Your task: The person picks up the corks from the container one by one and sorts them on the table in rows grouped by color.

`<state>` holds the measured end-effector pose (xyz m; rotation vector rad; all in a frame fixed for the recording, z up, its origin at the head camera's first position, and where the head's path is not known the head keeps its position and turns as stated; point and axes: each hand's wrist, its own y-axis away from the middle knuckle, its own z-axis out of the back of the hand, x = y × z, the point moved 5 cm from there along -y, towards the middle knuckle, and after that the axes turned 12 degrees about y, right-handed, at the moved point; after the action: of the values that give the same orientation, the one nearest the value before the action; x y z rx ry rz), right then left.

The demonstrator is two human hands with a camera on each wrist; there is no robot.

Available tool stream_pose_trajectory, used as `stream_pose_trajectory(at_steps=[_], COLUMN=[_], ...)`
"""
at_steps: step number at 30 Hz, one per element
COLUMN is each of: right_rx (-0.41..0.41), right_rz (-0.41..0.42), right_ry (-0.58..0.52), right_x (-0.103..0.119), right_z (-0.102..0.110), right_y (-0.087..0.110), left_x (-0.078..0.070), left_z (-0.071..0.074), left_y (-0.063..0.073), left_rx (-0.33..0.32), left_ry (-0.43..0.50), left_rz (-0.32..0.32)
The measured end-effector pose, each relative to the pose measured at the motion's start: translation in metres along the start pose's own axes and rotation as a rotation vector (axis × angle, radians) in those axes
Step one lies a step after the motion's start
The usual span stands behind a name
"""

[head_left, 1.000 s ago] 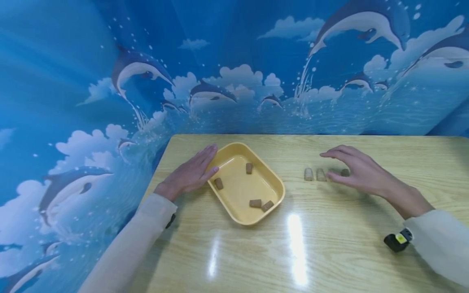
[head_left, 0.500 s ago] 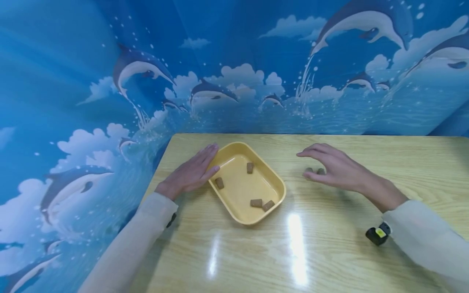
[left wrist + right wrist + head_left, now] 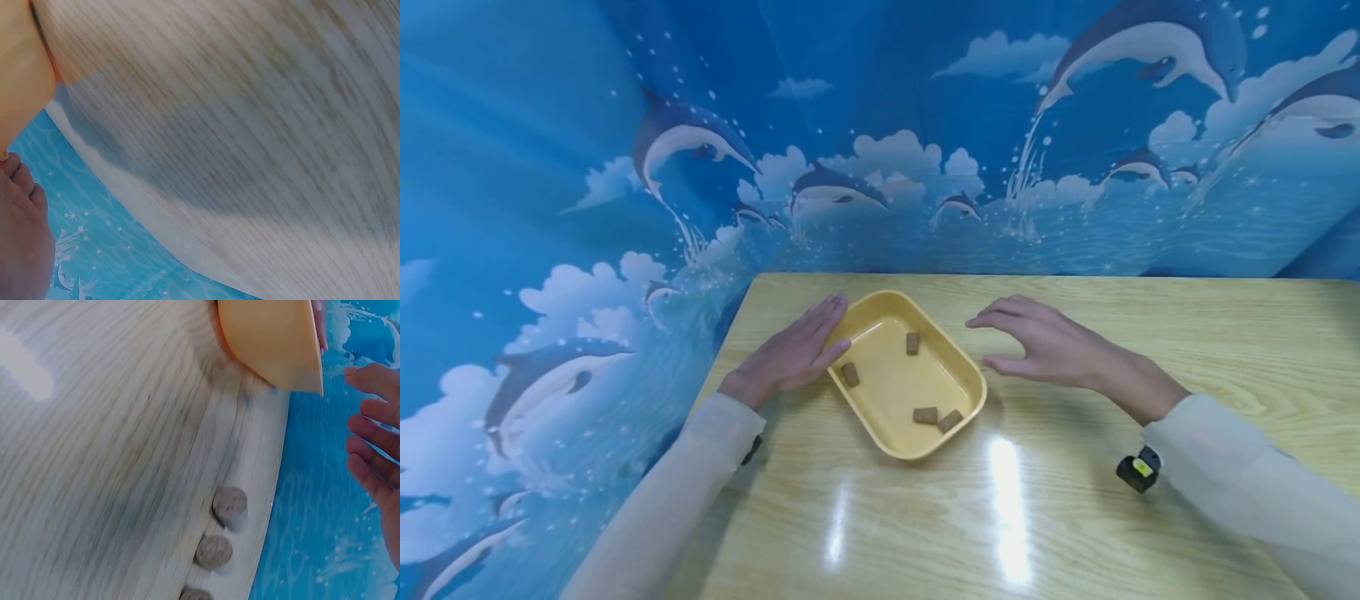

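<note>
Your right hand [image 3: 1048, 343] has shifted toward the yellow rectangular plastic tray [image 3: 891, 382], fingers parted, holding nothing; your left hand [image 3: 790, 346] lies straight-fingered against its rim, presumably steadying it.

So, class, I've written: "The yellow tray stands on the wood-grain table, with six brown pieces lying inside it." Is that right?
Not quite: the count is wrong. The head view shows four brown pieces lying inside the yellow tray, which stands on the wood-grain table.

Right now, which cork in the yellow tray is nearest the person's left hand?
The leftmost cork in the tray, closest to the left hand; the back cork and the front pair all sit farther right.
</note>
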<state>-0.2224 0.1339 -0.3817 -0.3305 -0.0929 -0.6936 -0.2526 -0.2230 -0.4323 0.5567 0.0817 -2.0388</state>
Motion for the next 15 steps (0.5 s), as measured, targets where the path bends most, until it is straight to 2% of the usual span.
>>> stream_pose_trajectory(at_steps=[15], right_rx=[0.089], right_rz=[0.159], right_ry=[-0.003], right_x=[0.039], right_z=[-0.028], right_y=[-0.027], left_x=[0.000], left_z=[0.000], left_y=[0.000], left_rx=[0.000], left_ry=[-0.016], left_rz=[-0.002])
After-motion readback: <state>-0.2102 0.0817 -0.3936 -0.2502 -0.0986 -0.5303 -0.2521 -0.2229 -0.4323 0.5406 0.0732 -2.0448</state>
